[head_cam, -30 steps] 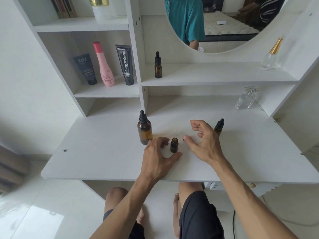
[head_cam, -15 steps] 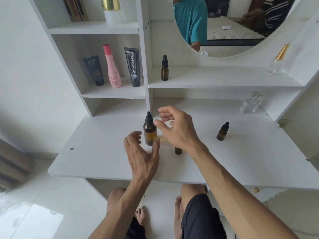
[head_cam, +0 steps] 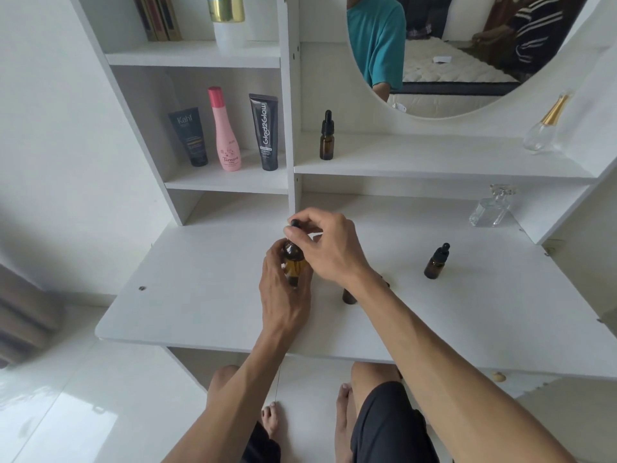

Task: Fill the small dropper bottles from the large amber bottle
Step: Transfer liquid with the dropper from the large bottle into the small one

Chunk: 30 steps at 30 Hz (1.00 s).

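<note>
— What has changed since half a second ago?

— Both hands have closed on the large amber bottle point(head_cam: 293, 262). Before, the left hand point(head_cam: 283, 295) hovered open just short of it and the right hand point(head_cam: 329, 248) was curled above its cap; now the left fingers wrap the bottle's body and the right fingers point(head_cam: 302, 225) pinch the black dropper cap point(head_cam: 294, 223).

— How do the hands sit?

— The left comes up from below, palm turned toward the glass, thumb on the near right side. The right reaches across from the right, wrist bent, fingertips gathered tight on the cap. The bottle stands upright near the middle of the bench point(head_cam: 200, 295).

— And around it?

— The right forearm hides most of the small open bottle point(head_cam: 349, 295); only its lower part shows. A capped small dropper bottle point(head_cam: 435, 262) stands well apart to the right. Another dropper bottle point(head_cam: 326, 137) is on the shelf point(head_cam: 434, 158) under the mirror point(head_cam: 450, 61), and a clear glass flask point(head_cam: 490, 208) sits at the back right.
</note>
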{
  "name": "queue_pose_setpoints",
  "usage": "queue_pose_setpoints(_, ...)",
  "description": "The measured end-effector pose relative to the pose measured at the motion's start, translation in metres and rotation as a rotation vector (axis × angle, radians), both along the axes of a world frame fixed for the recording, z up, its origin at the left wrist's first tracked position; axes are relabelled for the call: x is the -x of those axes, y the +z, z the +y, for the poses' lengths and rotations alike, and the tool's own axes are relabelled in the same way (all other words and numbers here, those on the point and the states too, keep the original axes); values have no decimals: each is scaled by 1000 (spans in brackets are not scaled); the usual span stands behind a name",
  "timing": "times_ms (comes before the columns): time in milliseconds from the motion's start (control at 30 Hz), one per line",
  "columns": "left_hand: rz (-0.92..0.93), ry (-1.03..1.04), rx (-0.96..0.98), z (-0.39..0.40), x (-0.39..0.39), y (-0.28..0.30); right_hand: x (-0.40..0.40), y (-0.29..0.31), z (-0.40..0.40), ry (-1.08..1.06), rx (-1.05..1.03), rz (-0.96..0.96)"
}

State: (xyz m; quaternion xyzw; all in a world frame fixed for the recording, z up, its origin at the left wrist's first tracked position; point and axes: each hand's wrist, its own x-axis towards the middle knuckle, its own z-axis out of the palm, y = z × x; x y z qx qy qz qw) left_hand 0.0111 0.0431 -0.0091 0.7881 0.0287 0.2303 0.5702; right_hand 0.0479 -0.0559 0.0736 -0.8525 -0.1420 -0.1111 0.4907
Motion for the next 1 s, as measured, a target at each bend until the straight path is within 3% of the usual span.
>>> queue_pose_setpoints(600, -8, -8, -3, 3, -3, -8, -12, 52, 1, 86, -299, -80)
queue_pose_setpoints(1000, -17, -27, -11, 4, -4, -10, -13, 38, 5, 95, -246, -65)
